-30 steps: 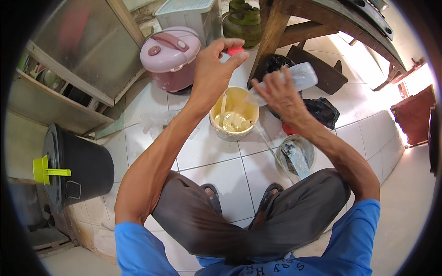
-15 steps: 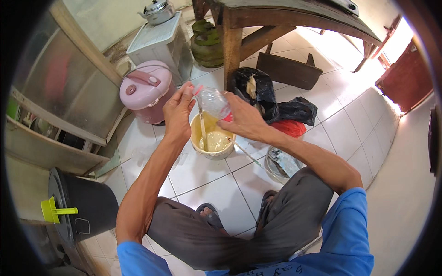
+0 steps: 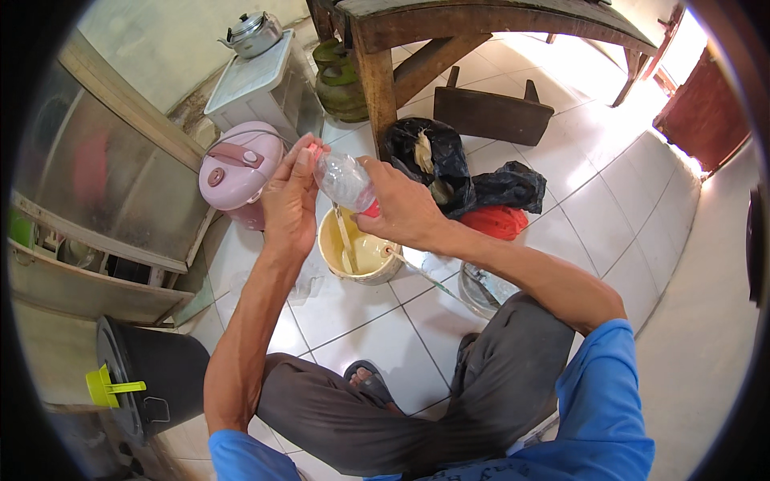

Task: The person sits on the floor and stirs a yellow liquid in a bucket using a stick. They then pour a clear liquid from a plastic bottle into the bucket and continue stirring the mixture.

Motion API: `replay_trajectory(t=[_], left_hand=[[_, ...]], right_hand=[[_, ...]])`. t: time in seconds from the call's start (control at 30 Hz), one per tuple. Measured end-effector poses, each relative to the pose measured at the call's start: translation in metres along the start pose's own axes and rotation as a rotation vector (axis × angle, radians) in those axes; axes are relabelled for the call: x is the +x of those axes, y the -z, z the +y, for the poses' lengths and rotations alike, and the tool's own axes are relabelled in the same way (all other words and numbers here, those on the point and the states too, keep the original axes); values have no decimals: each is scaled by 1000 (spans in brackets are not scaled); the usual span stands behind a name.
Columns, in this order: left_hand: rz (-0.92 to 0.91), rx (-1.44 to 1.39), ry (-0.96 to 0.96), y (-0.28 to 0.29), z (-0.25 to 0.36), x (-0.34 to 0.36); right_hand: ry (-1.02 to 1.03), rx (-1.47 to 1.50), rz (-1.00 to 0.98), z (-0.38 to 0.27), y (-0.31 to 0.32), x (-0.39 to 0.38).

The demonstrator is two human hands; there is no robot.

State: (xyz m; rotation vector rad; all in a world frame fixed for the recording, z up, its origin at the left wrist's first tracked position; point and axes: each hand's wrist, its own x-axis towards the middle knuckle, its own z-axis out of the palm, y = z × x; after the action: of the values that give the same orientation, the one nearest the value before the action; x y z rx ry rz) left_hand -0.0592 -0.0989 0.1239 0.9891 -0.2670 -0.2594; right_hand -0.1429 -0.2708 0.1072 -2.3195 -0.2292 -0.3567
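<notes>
A clear plastic bottle (image 3: 341, 175) with a red label lies tilted between my hands, its red cap (image 3: 316, 150) at the upper left. My left hand (image 3: 291, 196) has thumb and fingers closed on the cap at the bottle's neck. My right hand (image 3: 405, 208) grips the bottle's body. Below them stands a cream bucket (image 3: 374, 264) with pale yellow contents and a stick (image 3: 347, 244) in it. A thin hose (image 3: 429, 280) runs from the bucket toward a metal basin (image 3: 473, 295) beside my right knee.
Left: a glass-fronted cabinet (image 3: 112, 184), black bin (image 3: 160, 369), pink rice cooker (image 3: 241, 168). Behind: plastic box (image 3: 253, 76) with kettle (image 3: 258, 40), green gas cylinder (image 3: 337, 92), wooden table (image 3: 374, 88), low bench (image 3: 489, 116), black bags (image 3: 505, 192) and red bag (image 3: 485, 223).
My hands came together over the bucket, the red cap meeting the bottle's neck. In the last half second they shifted slightly left as the view moved.
</notes>
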Motion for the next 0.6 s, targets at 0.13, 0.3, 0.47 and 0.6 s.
replay_trajectory(t=[0.13, 0.3, 0.47, 0.6], left_hand=[[-308, 59, -58, -24, 33, 7], [-609, 49, -142, -67, 60, 44], [-908, -331, 7, -129, 35, 90], [-760, -92, -1, -184, 29, 84]], right_hand=[[-33, 513, -215, -9, 45, 8], [-62, 934, -407, -8, 93, 24], [91, 1097, -408, 32, 138, 27], [78, 876, -110, 63, 173, 19]])
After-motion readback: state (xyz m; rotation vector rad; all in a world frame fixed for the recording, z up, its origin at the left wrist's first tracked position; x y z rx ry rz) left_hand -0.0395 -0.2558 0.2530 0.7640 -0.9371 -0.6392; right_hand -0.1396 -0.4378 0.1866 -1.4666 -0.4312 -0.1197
